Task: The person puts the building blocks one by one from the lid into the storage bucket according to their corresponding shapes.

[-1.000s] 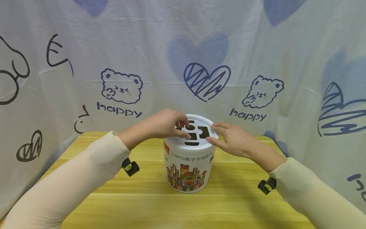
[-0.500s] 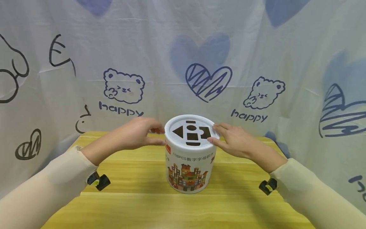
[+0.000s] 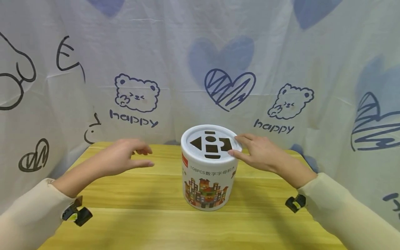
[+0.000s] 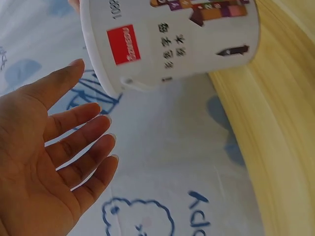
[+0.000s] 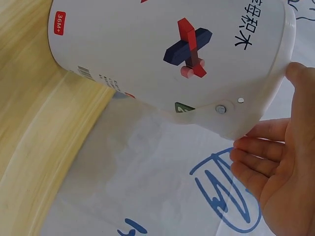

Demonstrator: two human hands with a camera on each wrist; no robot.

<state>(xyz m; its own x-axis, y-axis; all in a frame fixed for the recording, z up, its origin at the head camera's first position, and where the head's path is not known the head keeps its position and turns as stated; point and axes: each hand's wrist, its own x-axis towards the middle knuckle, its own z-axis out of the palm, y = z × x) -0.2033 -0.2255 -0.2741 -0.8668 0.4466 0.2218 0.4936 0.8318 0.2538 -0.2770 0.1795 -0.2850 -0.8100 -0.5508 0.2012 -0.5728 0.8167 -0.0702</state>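
A white cylindrical block bucket [image 3: 207, 184] stands upright on the wooden table, with a printed picture of a block castle on its front. Its white lid [image 3: 203, 154] has dark cut-outs: a triangle, a circle, a square and others. My right hand [image 3: 260, 152] rests at the right side of the lid, thumb and fingertips touching the rim, fingers fairly straight. The same contact shows in the right wrist view, where that hand [image 5: 290, 162] meets the rim. To the left of the bucket, my left hand [image 3: 123, 158] is in the air, relaxed and holding nothing.
The yellow wood-grain table [image 3: 150, 225] extends around the bucket. Behind it hangs a pale curtain [image 3: 175, 52] printed with hearts, bears and the word happy. A small black camera [image 3: 76, 213] is strapped at the left wrist, another [image 3: 295, 203] at the right.
My left hand has moved from over the lid, past its left rim, out to the left and away from the bucket. My right hand has stayed at the rim.
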